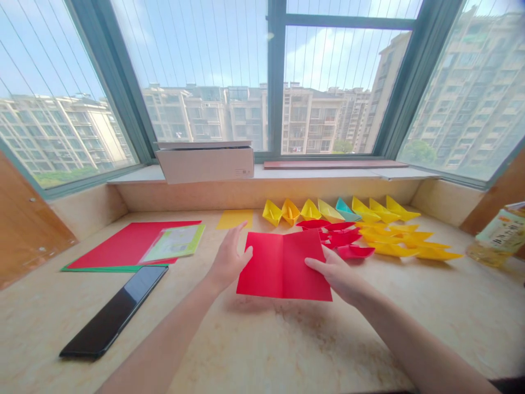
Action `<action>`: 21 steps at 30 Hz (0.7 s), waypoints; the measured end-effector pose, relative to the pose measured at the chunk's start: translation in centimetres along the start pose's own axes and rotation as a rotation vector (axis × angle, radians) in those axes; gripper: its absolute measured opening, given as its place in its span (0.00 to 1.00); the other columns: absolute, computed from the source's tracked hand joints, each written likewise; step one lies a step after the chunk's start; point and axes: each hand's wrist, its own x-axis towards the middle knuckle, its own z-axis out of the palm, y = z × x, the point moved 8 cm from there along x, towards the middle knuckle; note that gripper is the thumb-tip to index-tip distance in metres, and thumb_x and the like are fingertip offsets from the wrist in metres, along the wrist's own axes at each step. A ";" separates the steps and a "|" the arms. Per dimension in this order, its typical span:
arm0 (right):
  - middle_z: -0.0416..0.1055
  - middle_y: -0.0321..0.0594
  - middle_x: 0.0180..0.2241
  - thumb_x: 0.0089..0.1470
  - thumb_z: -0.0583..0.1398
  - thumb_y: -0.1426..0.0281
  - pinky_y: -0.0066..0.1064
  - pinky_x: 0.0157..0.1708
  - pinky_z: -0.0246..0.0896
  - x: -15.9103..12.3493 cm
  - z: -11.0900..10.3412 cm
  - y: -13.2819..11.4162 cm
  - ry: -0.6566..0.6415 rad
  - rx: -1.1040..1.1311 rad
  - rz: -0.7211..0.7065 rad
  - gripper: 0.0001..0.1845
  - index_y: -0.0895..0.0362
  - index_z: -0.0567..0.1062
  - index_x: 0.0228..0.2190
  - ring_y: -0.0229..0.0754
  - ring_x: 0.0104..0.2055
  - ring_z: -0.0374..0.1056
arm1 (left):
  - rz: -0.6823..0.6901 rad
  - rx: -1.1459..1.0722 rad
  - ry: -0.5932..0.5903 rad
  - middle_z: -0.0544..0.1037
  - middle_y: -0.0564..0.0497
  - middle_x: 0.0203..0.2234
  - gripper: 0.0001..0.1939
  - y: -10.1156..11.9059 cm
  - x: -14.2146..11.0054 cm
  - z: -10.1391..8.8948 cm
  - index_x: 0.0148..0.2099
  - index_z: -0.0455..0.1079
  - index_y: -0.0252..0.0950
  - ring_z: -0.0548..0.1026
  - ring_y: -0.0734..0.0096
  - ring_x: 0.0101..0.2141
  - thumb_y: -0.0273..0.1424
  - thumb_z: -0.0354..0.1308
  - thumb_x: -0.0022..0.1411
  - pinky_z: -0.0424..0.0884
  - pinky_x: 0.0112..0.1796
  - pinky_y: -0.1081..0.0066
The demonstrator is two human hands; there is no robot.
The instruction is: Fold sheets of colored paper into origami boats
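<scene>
A sheet of red paper (264,268) with a crease down its middle is held a little above the stone counter, its halves slightly angled. My left hand (230,257) is at its left edge, the thumb on the front and the other fingers stretched out behind. On the opposite edge, my right hand (338,273) pinches the sheet, thumb in front and fingers hidden behind it. Just beyond the sheet lie several red paper boats (344,237), partly covered by it. Several yellow paper boats (389,249) sit to their right.
A back row of yellow boats (310,210) includes a teal boat (346,209). At left lie a black phone (115,312), red sheets (127,243) and a clear packet (174,243). A yellow sheet (235,219), white box (207,164) and bottle (498,235) stand or lie around.
</scene>
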 end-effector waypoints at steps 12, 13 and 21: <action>0.75 0.46 0.50 0.51 0.60 0.73 0.46 0.50 0.70 0.4 1.0 0.3 -0.030 -0.576 -0.326 0.24 0.55 0.72 0.51 0.52 0.50 0.74 | 0.428 0.499 -0.627 0.73 0.44 0.57 0.22 2.0 -4.7 7.7 0.58 0.72 0.36 0.71 0.62 0.57 0.21 0.47 0.66 0.66 0.58 0.63; 0.75 0.46 0.50 0.50 0.60 0.73 0.47 0.52 0.68 0.4 0.8 0.3 0.002 -0.660 -0.362 0.25 0.55 0.71 0.52 0.52 0.50 0.73 | 0.412 0.479 -0.652 0.73 0.44 0.58 0.22 1.7 -4.8 7.9 0.57 0.72 0.37 0.71 0.61 0.57 0.21 0.47 0.66 0.66 0.58 0.62; 0.73 0.48 0.53 0.52 0.59 0.72 0.44 0.49 0.70 0.9 0.4 1.0 0.021 -0.803 -0.378 0.28 0.56 0.68 0.56 0.52 0.51 0.73 | 0.360 0.469 -0.677 0.75 0.43 0.55 0.20 1.8 -5.1 7.8 0.55 0.74 0.35 0.73 0.58 0.54 0.25 0.47 0.66 0.69 0.56 0.60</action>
